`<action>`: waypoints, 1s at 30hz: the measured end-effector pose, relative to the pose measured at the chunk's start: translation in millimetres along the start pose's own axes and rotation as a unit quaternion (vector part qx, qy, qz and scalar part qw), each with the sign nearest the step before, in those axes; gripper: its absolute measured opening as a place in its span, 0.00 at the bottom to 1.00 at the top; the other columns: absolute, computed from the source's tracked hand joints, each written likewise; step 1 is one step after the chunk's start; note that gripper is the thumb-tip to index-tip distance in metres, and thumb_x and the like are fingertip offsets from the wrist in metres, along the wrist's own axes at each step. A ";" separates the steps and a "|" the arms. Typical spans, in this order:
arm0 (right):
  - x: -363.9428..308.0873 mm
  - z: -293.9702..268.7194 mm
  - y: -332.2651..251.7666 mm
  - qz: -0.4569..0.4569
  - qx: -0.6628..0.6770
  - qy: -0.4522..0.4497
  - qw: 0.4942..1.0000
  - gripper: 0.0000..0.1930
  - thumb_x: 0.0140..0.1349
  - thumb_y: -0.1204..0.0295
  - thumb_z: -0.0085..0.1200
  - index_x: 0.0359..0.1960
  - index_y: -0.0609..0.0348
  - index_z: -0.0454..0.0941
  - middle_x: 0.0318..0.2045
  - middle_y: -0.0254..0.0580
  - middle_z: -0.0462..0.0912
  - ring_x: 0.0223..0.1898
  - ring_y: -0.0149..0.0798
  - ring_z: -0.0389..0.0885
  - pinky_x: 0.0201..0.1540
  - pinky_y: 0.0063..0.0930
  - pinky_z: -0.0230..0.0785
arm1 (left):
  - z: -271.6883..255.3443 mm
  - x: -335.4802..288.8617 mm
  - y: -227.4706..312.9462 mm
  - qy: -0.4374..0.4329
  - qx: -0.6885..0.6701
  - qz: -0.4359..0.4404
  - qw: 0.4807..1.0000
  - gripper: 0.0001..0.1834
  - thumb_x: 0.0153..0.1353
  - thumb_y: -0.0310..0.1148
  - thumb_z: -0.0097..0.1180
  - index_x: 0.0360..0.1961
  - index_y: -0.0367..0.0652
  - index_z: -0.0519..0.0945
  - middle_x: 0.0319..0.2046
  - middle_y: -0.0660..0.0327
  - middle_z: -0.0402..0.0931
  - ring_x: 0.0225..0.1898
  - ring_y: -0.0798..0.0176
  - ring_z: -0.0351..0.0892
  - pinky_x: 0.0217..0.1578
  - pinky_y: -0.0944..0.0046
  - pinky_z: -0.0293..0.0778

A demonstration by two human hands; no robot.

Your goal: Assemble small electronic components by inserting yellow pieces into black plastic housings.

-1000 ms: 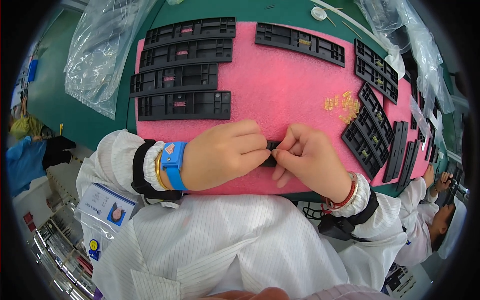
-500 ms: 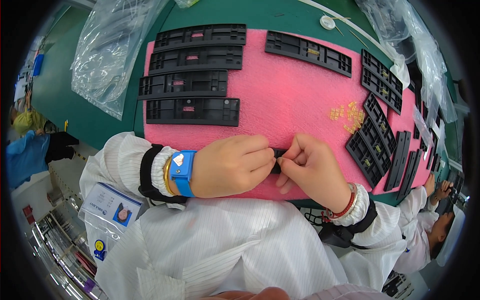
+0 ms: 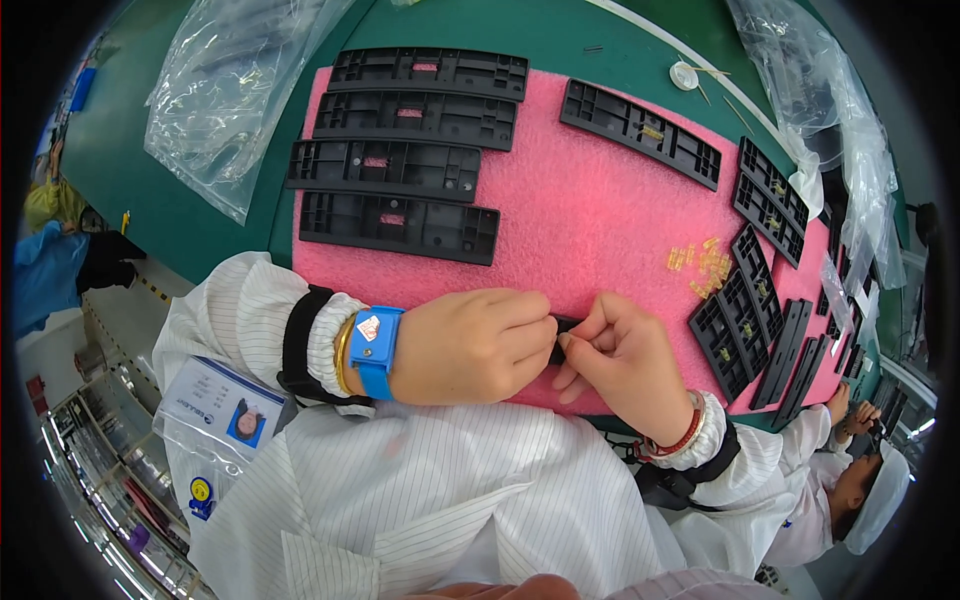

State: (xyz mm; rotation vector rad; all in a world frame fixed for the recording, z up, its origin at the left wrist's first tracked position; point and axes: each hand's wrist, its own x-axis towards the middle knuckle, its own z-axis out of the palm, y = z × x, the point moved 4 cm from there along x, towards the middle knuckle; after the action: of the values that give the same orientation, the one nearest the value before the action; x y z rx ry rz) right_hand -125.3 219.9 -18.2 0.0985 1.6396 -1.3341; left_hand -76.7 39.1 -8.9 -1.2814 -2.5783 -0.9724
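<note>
My left hand (image 3: 470,345) has its fingers curled around one end of a small black plastic piece (image 3: 567,324), most of which is hidden by the hands. From the other side, my right hand (image 3: 622,362) pinches the same piece between thumb and fingers. Both hands are over the near edge of the pink foam sheet (image 3: 570,240). Beyond my left hand, several long black plastic panels (image 3: 400,228) lie in a stack of rows. To the right of my right hand is a loose cluster of small yellowish clear parts (image 3: 712,266).
Another black panel (image 3: 640,132) with a yellowish insert lies at the far side, and more panels (image 3: 735,330) crowd the right. Clear plastic bags (image 3: 240,100) lie on the green table (image 3: 120,170). A small white round container (image 3: 684,76) stands far right. A co-worker (image 3: 830,490) sits at right.
The view has tilted slightly, so the foam and panels appear turned and lower. Both hands keep their grip on the black piece, with little visible finger movement.
</note>
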 end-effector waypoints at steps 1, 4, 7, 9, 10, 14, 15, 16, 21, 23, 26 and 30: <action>-0.4 -0.7 1.0 0.003 0.002 0.001 1.000 0.05 0.71 0.83 0.54 0.36 0.69 0.71 0.26 0.47 0.86 0.28 0.36 0.90 0.28 0.27 0.84 | 0.1 0.9 0.2 0.001 0.006 0.005 1.000 0.15 0.49 0.25 0.65 0.39 0.27 0.85 0.42 0.51 0.81 0.46 0.51 0.82 0.41 0.57 0.84; 0.4 0.3 1.6 0.005 0.012 0.005 1.000 0.05 0.71 0.83 0.54 0.36 0.69 0.71 0.26 0.47 0.86 0.28 0.36 0.90 0.28 0.27 0.85 | 0.0 -0.1 0.5 -0.010 0.012 0.007 1.000 0.16 0.48 0.25 0.65 0.39 0.26 0.85 0.42 0.50 0.81 0.45 0.51 0.82 0.41 0.57 0.84; 0.6 -1.6 -2.1 -0.001 0.010 0.004 1.000 0.04 0.71 0.83 0.54 0.37 0.69 0.71 0.27 0.47 0.86 0.28 0.36 0.90 0.28 0.27 0.85 | -1.2 0.1 0.3 -0.014 0.003 -0.002 1.000 0.16 0.47 0.24 0.66 0.39 0.26 0.85 0.41 0.50 0.81 0.44 0.51 0.82 0.39 0.57 0.84; 0.5 -0.5 -3.5 0.017 0.014 -0.001 1.000 0.04 0.71 0.83 0.53 0.37 0.69 0.71 0.27 0.47 0.86 0.28 0.36 0.90 0.28 0.27 0.84 | -2.1 -2.3 -0.3 -0.003 0.000 0.002 1.000 0.16 0.47 0.24 0.66 0.39 0.26 0.85 0.41 0.50 0.81 0.44 0.52 0.82 0.39 0.57 0.84; 0.6 -1.1 -4.0 0.016 0.010 0.001 1.000 0.04 0.71 0.83 0.53 0.37 0.69 0.71 0.27 0.47 0.86 0.28 0.36 0.90 0.28 0.27 0.84 | -2.3 -3.2 -0.2 0.005 -0.002 0.004 1.000 0.16 0.47 0.23 0.67 0.38 0.25 0.85 0.41 0.49 0.81 0.44 0.52 0.81 0.38 0.58 0.85; -1.7 -0.7 -1.9 0.014 0.013 -0.004 1.000 0.04 0.71 0.82 0.53 0.37 0.68 0.72 0.27 0.47 0.87 0.27 0.35 0.89 0.28 0.25 0.83 | -1.2 -2.4 4.7 0.022 0.010 0.017 1.000 0.15 0.46 0.22 0.67 0.38 0.25 0.85 0.41 0.49 0.80 0.44 0.52 0.81 0.38 0.58 0.85; -2.0 -0.6 -1.6 0.017 0.016 -0.003 1.000 0.04 0.71 0.82 0.53 0.37 0.68 0.72 0.27 0.47 0.87 0.27 0.35 0.89 0.28 0.25 0.83 | -1.0 -2.4 5.1 0.030 0.012 0.011 0.999 0.15 0.47 0.22 0.67 0.37 0.24 0.85 0.41 0.49 0.80 0.44 0.52 0.81 0.38 0.58 0.85; -1.8 -1.2 -1.6 0.013 0.015 -0.001 1.000 0.04 0.71 0.82 0.53 0.37 0.68 0.72 0.27 0.47 0.87 0.27 0.35 0.89 0.28 0.25 0.83 | -1.0 -2.2 5.0 0.039 0.015 0.005 0.999 0.15 0.47 0.22 0.68 0.37 0.24 0.85 0.41 0.49 0.80 0.44 0.52 0.81 0.38 0.58 0.85; -1.8 0.0 -2.2 0.009 0.033 -0.010 0.999 0.04 0.71 0.83 0.53 0.37 0.69 0.71 0.27 0.46 0.86 0.28 0.35 0.89 0.29 0.27 0.85 | -3.8 -1.6 6.1 0.034 0.021 0.001 0.999 0.14 0.49 0.23 0.68 0.37 0.25 0.86 0.40 0.50 0.81 0.43 0.52 0.81 0.37 0.58 0.85; -1.5 -0.1 -3.0 0.010 0.026 -0.010 1.000 0.05 0.71 0.83 0.53 0.37 0.68 0.71 0.27 0.46 0.86 0.29 0.35 0.89 0.29 0.27 0.85 | -4.2 -1.6 5.8 0.031 0.022 0.002 0.999 0.13 0.50 0.23 0.69 0.37 0.26 0.86 0.40 0.50 0.81 0.43 0.53 0.82 0.37 0.59 0.85; -1.1 0.3 -3.3 0.013 0.017 -0.011 1.000 0.05 0.71 0.83 0.53 0.37 0.68 0.70 0.27 0.46 0.86 0.29 0.34 0.89 0.29 0.28 0.85 | -3.0 -2.8 5.2 0.032 0.026 0.000 0.999 0.13 0.50 0.23 0.69 0.37 0.26 0.86 0.41 0.51 0.81 0.43 0.53 0.81 0.36 0.59 0.84; -1.2 1.5 -2.1 0.008 0.005 -0.013 1.000 0.05 0.72 0.82 0.53 0.37 0.68 0.70 0.26 0.46 0.86 0.28 0.35 0.89 0.28 0.28 0.84 | -1.8 -1.9 3.1 0.052 0.025 0.003 0.998 0.16 0.48 0.25 0.66 0.38 0.25 0.84 0.37 0.53 0.77 0.40 0.55 0.80 0.36 0.60 0.83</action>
State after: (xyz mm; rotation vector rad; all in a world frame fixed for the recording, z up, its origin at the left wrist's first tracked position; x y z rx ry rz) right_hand -125.0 218.5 -15.8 0.0990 1.6072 -1.3268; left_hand -73.4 38.1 -6.5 -1.1936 -2.5018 -0.9418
